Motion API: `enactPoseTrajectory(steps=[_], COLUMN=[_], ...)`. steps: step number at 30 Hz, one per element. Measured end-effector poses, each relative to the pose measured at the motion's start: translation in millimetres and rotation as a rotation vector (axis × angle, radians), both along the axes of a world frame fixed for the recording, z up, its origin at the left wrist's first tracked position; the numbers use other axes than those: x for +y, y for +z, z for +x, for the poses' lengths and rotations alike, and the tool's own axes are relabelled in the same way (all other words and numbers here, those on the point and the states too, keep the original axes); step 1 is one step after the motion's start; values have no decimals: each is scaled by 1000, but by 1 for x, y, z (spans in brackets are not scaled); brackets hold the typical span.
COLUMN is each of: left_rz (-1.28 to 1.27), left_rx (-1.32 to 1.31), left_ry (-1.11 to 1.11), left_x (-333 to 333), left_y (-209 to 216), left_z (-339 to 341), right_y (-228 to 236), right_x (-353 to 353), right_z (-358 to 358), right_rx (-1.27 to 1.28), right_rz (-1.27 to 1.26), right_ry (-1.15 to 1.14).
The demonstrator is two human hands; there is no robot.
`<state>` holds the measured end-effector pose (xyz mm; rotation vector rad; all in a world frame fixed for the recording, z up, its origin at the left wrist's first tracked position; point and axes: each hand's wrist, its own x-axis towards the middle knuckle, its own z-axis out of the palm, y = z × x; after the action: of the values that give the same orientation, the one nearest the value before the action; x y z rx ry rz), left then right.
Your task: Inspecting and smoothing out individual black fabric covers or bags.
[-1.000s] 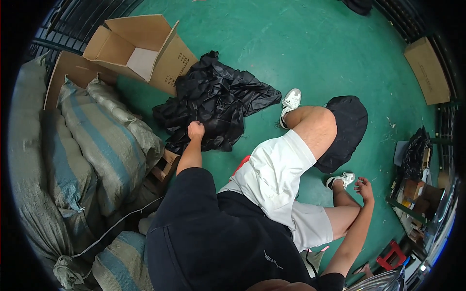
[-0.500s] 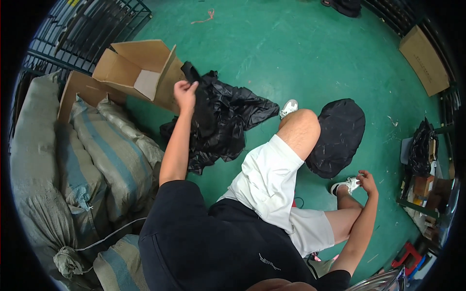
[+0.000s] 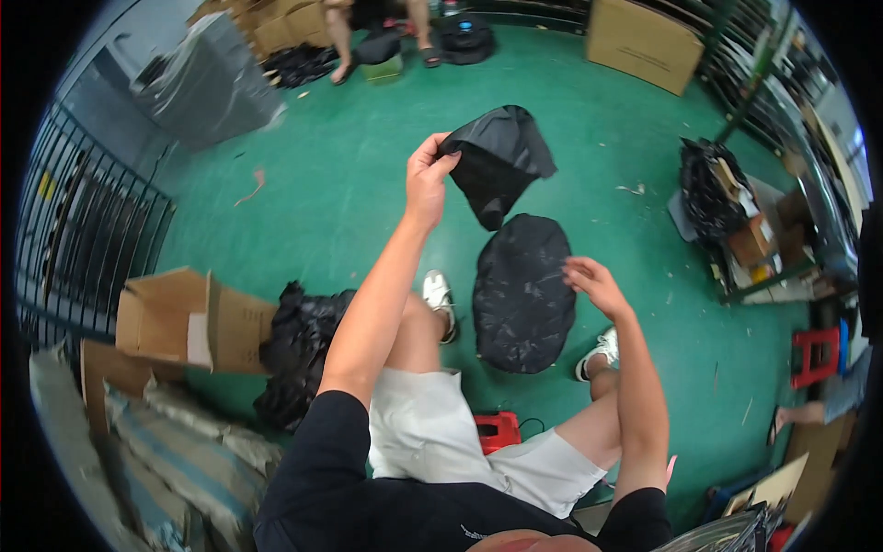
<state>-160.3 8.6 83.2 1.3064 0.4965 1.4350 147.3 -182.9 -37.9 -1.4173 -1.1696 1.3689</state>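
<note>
My left hand [image 3: 429,180] is raised, fingers and thumb pinched on the edge of a limp black fabric piece [image 3: 501,156]. The fabric hangs and flares to the right, its lower tip just beyond the far end of an oval black fabric bundle [image 3: 524,294]. That bundle lies flat on the floor between my feet, its surface wrinkled. At its right edge hovers my right hand [image 3: 596,283], fingers loosely apart and holding nothing visible; whether the fingertips touch the bundle I cannot tell. A crumpled black heap [image 3: 303,340] of shiny material lies left of my left leg.
An open cardboard box [image 3: 239,327] and stuffed woven sacks [image 3: 184,451] stand at the left. A red stool [image 3: 497,431] shows between my thighs. Shelving with a black bag [image 3: 713,189] is at right. Another person's legs [image 3: 338,41] show at the far side.
My view has swung to the right. My left hand has moved from the black heap to above the floor, carrying the black fabric. My right hand has come forward to the oval bundle.
</note>
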Motion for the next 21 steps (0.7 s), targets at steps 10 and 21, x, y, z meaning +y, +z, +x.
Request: enactPoseTrajectory(steps=[10,21], left_rz=[-520,-763], left_rx=[-604,-778], left_ry=[-754,-895], left_x=[-6,-12], left_y=[-55,-63], left_z=[105,134], right_y=[-39,16], right_x=[52,60], right_z=[12,-12], right_rx=[2,-620], right_rz=[127,396], right_ry=[-645,-770])
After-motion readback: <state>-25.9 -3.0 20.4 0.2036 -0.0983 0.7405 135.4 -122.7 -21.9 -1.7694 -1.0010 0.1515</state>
